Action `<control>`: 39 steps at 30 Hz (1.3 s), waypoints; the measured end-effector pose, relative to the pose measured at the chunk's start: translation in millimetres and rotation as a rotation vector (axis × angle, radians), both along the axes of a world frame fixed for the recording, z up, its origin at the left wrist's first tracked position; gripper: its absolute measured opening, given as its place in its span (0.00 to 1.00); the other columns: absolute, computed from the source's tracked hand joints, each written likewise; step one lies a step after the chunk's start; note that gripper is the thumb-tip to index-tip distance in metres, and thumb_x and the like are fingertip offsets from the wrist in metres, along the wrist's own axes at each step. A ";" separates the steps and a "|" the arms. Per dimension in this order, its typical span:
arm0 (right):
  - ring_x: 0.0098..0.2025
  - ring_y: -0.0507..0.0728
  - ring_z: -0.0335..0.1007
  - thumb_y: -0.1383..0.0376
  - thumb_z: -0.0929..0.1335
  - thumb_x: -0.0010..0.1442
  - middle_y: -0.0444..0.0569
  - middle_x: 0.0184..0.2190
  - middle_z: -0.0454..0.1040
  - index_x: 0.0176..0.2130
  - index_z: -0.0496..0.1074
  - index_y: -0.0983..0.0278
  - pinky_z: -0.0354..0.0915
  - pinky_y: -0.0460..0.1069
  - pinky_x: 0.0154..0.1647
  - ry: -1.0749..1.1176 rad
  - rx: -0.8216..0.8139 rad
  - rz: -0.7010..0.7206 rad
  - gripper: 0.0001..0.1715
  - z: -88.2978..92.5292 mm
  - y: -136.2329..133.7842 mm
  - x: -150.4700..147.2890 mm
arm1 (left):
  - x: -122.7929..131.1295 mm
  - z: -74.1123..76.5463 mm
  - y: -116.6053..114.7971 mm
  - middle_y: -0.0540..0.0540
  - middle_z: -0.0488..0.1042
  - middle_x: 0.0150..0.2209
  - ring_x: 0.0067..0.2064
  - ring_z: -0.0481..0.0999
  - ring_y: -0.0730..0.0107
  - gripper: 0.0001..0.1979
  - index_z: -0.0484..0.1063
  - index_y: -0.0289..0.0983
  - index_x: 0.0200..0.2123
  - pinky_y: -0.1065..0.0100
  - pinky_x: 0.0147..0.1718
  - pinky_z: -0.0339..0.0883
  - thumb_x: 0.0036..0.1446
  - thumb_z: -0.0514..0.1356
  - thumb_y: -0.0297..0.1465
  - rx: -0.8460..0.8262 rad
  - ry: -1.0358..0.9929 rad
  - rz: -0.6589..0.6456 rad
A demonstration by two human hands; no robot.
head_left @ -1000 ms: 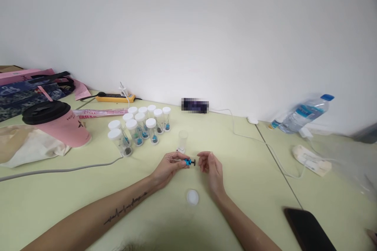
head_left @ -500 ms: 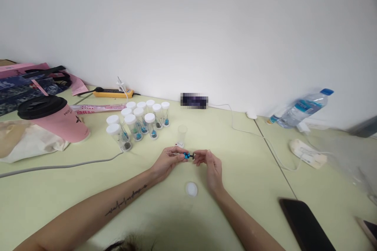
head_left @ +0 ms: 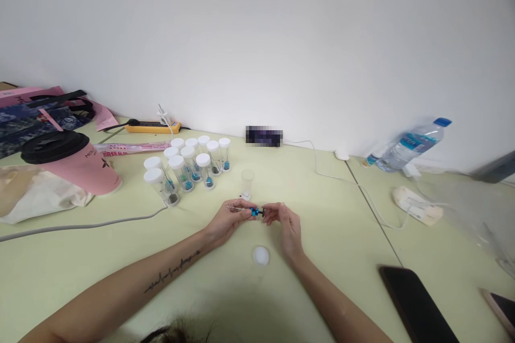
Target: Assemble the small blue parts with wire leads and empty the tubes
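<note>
My left hand (head_left: 230, 221) pinches a small blue piece with a black end and thin metal wires (head_left: 255, 211) between thumb and fingers. The wires stick out leftward over the fingers, and the black end points right. Curled fingers of my right hand (head_left: 286, 225) meet that black end; their exact grip is partly hidden. Just beyond the left fingertips stands a clear tube without a lid (head_left: 247, 182). A round white cap (head_left: 261, 255) lies on the table nearer to me, below the hands.
Several clear tubes with white caps (head_left: 188, 166) stand at left, with small blue or dark pieces inside. Farther left is a pink cup (head_left: 86, 169); behind, a yellow power strip (head_left: 151, 127). A water bottle (head_left: 414, 144), white cable (head_left: 341, 179) and dark phone (head_left: 414, 300) are at right.
The whole view has shifted slightly. Both hands keep nearly the same pose around the blue piece, with the right fingers a touch closer to its black end.
</note>
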State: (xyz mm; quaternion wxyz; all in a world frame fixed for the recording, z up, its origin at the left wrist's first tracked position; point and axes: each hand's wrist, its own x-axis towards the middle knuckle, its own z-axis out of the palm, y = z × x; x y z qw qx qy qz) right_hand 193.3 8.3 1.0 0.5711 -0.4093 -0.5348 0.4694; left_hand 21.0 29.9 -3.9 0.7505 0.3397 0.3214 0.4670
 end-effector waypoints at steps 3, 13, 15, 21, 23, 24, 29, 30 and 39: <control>0.28 0.54 0.69 0.53 0.57 0.67 0.50 0.26 0.73 0.36 0.76 0.67 0.65 0.49 0.29 -0.003 -0.002 0.000 0.26 -0.3 -0.2 0.2 | 0.1 -0.7 0.3 0.45 0.79 0.33 0.34 0.76 0.72 0.11 0.78 0.31 0.32 0.68 0.42 0.67 0.42 0.71 0.28 -0.004 -0.002 0.000; 0.27 0.53 0.69 0.53 0.58 0.66 0.49 0.26 0.73 0.37 0.74 0.66 0.64 0.48 0.28 0.034 -0.019 0.002 0.25 -0.1 0.1 -0.3 | 0.0 2.2 -0.1 0.45 0.79 0.32 0.34 0.76 0.73 0.12 0.78 0.30 0.32 0.72 0.39 0.68 0.42 0.71 0.28 -0.026 -0.005 -0.022; 0.27 0.53 0.69 0.53 0.58 0.66 0.49 0.26 0.73 0.37 0.74 0.66 0.64 0.48 0.28 0.035 -0.021 0.003 0.24 -0.3 -0.7 0.1 | 0.1 1.7 0.2 0.45 0.79 0.31 0.33 0.76 0.73 0.11 0.78 0.31 0.32 0.72 0.40 0.68 0.42 0.71 0.28 -0.024 -0.005 -0.021; 0.26 0.53 0.69 0.54 0.58 0.66 0.49 0.26 0.73 0.37 0.74 0.66 0.64 0.48 0.27 0.034 -0.018 0.002 0.24 -2.5 -1.6 0.7 | -0.4 -2.4 1.2 0.45 0.78 0.33 0.34 0.77 0.74 0.11 0.78 0.31 0.33 0.72 0.40 0.68 0.44 0.70 0.28 -0.006 0.000 -0.028; 0.26 0.52 0.69 0.54 0.58 0.66 0.49 0.26 0.72 0.37 0.74 0.66 0.64 0.48 0.27 0.032 -0.019 0.002 0.24 -2.9 -1.0 0.8 | -0.6 -3.0 1.4 0.45 0.78 0.33 0.34 0.77 0.74 0.11 0.78 0.31 0.33 0.72 0.40 0.68 0.44 0.70 0.27 -0.003 0.000 -0.028; 0.26 0.52 0.69 0.54 0.58 0.66 0.48 0.26 0.72 0.37 0.74 0.66 0.64 0.48 0.27 0.032 -0.020 0.003 0.24 -2.9 -0.8 0.8 | -0.8 -3.1 1.5 0.45 0.78 0.33 0.34 0.77 0.74 0.11 0.78 0.31 0.33 0.72 0.40 0.68 0.44 0.70 0.27 -0.002 -0.002 -0.030; 0.26 0.52 0.69 0.54 0.58 0.66 0.48 0.25 0.72 0.37 0.74 0.67 0.64 0.48 0.27 0.025 -0.015 0.004 0.24 -1.1 -1.9 0.8 | -1.2 -3.1 1.3 0.45 0.78 0.33 0.34 0.77 0.73 0.10 0.78 0.31 0.33 0.72 0.40 0.68 0.44 0.70 0.28 0.004 -0.004 -0.034; 0.26 0.53 0.69 0.53 0.58 0.66 0.49 0.25 0.72 0.37 0.74 0.67 0.64 0.48 0.27 0.020 -0.016 0.002 0.24 -0.4 -2.4 0.5 | -1.2 -3.1 1.3 0.45 0.78 0.33 0.34 0.77 0.73 0.11 0.78 0.31 0.33 0.72 0.41 0.68 0.45 0.70 0.28 0.006 -0.003 -0.034; 0.25 0.53 0.69 0.51 0.58 0.65 0.49 0.24 0.73 0.34 0.75 0.67 0.64 0.48 0.25 0.011 -0.020 -0.003 0.26 0.7 -2.1 -0.1 | -1.2 -3.3 1.2 0.44 0.78 0.33 0.34 0.76 0.72 0.11 0.78 0.31 0.33 0.70 0.41 0.68 0.43 0.70 0.28 0.003 0.004 -0.034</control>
